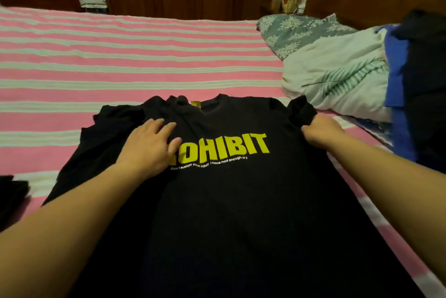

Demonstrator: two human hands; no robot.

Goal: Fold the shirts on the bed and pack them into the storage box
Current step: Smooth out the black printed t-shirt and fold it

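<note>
Fingers (166,126) of the left hand (149,145) lie straight and slightly spread, pressing flat on the black shirt (229,201) at ten o'clock of its yellow lettering (224,148). At three o'clock the right hand (321,131) pinches the shirt's sleeve (301,110), fingertips hidden. This shirt lies front-up on the striped bed (120,56); a clothes pile (420,80) sits at two o'clock.

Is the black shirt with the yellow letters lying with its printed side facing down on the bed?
No, the black shirt lies print side up, with its yellow letters plainly showing between the two hands.
</note>
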